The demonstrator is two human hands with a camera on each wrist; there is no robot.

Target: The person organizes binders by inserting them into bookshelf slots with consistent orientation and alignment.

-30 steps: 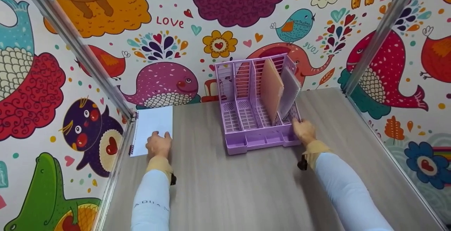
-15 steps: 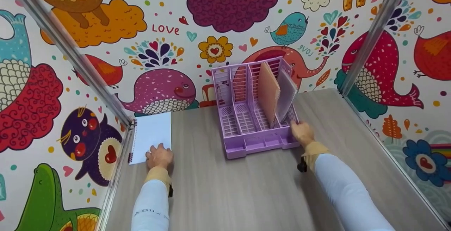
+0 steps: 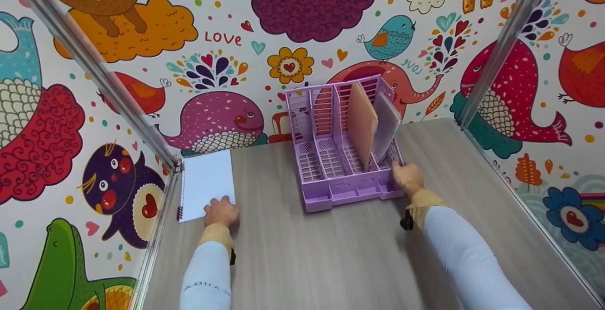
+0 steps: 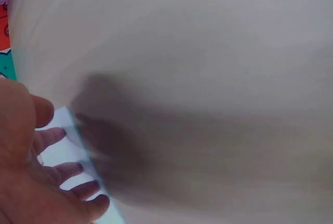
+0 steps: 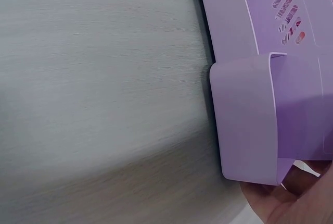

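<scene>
A white spiral notebook lies on the table at the left, its coil along the left side. My left hand touches the notebook's lower right corner, the fingers spread along its edge in the left wrist view. A purple file rack with upright slots stands toward the back. My right hand grips the front right corner of the rack; in the right wrist view some of its fingers are hidden behind the purple wall.
Inside the rack's right-hand slots stand an orange notebook and a greyish notebook. Patterned walls with metal corner posts enclose the wood-grain table at the back and sides.
My left hand has slid from the notebook's surface back to its lower right corner. Over the last half second the notebook has shifted and turned slightly rightward. The right hand stays on the rack.
</scene>
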